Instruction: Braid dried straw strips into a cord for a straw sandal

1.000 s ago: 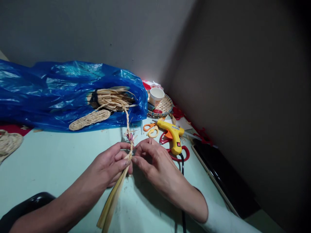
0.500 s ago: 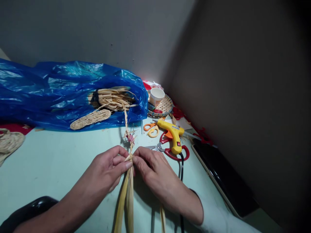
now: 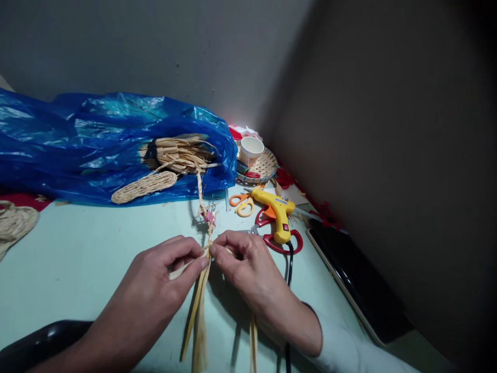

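A braid of pale dried straw strands [image 3: 200,189] runs from the bundle in the blue bag toward me, with a pink clip [image 3: 210,216] on it. Just below the clip, my left hand [image 3: 166,277] pinches a strand between thumb and fingertips. My right hand [image 3: 248,269] grips strands at the same spot, thumb and forefinger pressed together beside the left fingertips. Loose straw strands [image 3: 200,324] hang down between the hands, and another strand [image 3: 253,342] hangs below my right hand. The exact crossing of strands is partly hidden by the fingers.
A blue plastic bag [image 3: 97,122] holds a straw bundle [image 3: 178,153]; a woven straw sole [image 3: 145,187] lies against it. To the right are a yellow glue gun [image 3: 275,207], red-handled scissors [image 3: 297,242], orange scissors [image 3: 244,204], a woven basket [image 3: 267,168] with a paper cup [image 3: 251,150], and a dark tablet-like slab [image 3: 357,285].
My left hand has shifted slightly left and down, now with a pale strand across its palm. The hanging strands have swung and their lower ends now show.
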Action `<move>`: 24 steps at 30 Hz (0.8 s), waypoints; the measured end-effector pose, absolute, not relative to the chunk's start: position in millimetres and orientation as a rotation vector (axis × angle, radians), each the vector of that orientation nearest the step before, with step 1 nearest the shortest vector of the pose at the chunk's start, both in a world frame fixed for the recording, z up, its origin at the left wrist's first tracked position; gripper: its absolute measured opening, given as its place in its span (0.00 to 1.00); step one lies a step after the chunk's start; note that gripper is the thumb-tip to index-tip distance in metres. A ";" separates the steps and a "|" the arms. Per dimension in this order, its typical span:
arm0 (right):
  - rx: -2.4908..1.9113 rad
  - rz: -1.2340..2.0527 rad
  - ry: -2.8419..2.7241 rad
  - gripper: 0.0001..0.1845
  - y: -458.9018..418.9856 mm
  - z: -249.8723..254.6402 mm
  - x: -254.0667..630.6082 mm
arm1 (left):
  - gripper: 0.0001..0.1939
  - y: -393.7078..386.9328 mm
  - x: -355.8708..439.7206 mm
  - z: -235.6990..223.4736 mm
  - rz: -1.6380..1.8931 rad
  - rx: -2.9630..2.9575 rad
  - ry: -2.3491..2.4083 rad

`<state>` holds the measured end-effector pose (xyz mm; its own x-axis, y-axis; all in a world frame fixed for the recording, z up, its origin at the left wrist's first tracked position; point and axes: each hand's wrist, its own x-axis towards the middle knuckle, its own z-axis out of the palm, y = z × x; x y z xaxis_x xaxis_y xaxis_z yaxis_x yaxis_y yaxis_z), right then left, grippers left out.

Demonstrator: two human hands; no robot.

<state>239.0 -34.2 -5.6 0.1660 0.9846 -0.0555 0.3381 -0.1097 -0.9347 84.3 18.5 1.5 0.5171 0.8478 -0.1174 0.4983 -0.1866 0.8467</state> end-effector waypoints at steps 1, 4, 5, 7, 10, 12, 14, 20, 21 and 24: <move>-1.587 0.992 -1.272 0.13 -34.1 -5.7 238.1 | 0.13 18.1 85.1 2.0 0.487 1.872 1.116; -1.579 1.043 -1.243 0.13 -35.1 -4.3 235.8 | 0.13 16.9 87.0 0.2 0.492 1.950 1.119; -1.576 1.052 -1.256 0.13 -35.6 -3.4 235.5 | 0.13 16.5 87.2 -1.2 0.495 1.974 1.118; -1.562 1.062 -1.290 0.14 -36.6 -1.9 235.5 | 0.13 15.7 86.7 -4.0 0.514 2.023 1.110; -1.562 1.064 -1.293 0.14 -36.6 -1.3 237.1 | 0.14 15.5 83.9 -5.3 0.546 2.071 1.072; -1.582 1.075 -1.276 0.13 -36.1 -1.6 238.1 | 0.15 16.3 81.3 -3.8 0.535 2.039 1.055; -1.624 1.033 -1.291 0.13 -35.9 -1.8 238.2 | 0.16 16.7 78.6 -1.9 0.523 2.004 1.053; -1.665 0.839 -1.357 0.13 -37.4 -3.6 237.3 | 0.13 -0.4 72.6 -14.8 0.748 2.530 0.844; -1.631 0.891 -1.330 0.13 -37.6 -3.8 237.7 | 0.15 -6.4 71.7 -20.1 0.768 2.646 0.830; -1.462 1.163 -1.180 0.13 -38.0 -2.3 238.9 | 0.20 -26.6 70.2 -35.6 0.863 2.893 0.857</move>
<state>238.9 -38.0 -2.3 0.1023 0.9866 -0.1272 0.1410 -0.1410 -0.9799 70.2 -26.6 -35.6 0.6995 0.5045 0.5062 0.5024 -0.8508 0.1536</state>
